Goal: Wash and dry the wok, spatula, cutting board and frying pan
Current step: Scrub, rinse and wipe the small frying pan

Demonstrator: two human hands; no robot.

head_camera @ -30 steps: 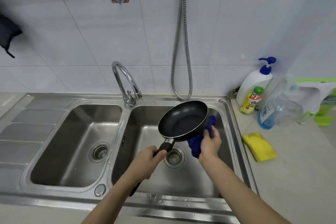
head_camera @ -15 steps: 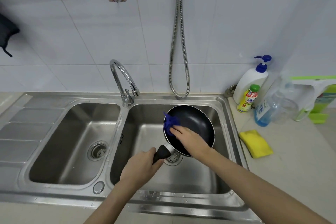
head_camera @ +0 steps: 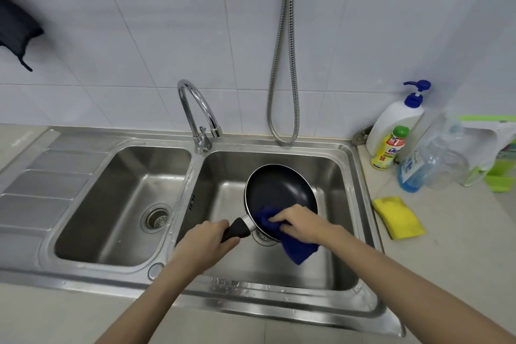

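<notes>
- Head view: I see my left hand [head_camera: 205, 241] wrapped tight around the black handle [head_camera: 236, 229] of the frying pan [head_camera: 280, 193], fingers fully closed on it.
- I hold the frying pan in the air over the right basin [head_camera: 329, 265] of the double stainless sink, tilted so its dark inner face looks toward me, with its near edge over the drain [head_camera: 262, 237].
- My right hand [head_camera: 300, 222] is curled over a blue cloth [head_camera: 290, 240] and presses it against the pan's near rim; part of the cloth lies inside the pan and the rest hangs down below my wrist.
- The left basin [head_camera: 111, 204] holds only its strainer, and the chrome faucet [head_camera: 195, 109] arches between the two basins with no water running.
- On the counter to the right lie a yellow sponge [head_camera: 399, 216], a white pump bottle [head_camera: 396, 123], a small yellow bottle with a green cap [head_camera: 389, 152] and a clear jug of blue liquid [head_camera: 418, 167].
- A metal shower hose [head_camera: 283, 64] loops down the tiled wall behind the sink.
</notes>
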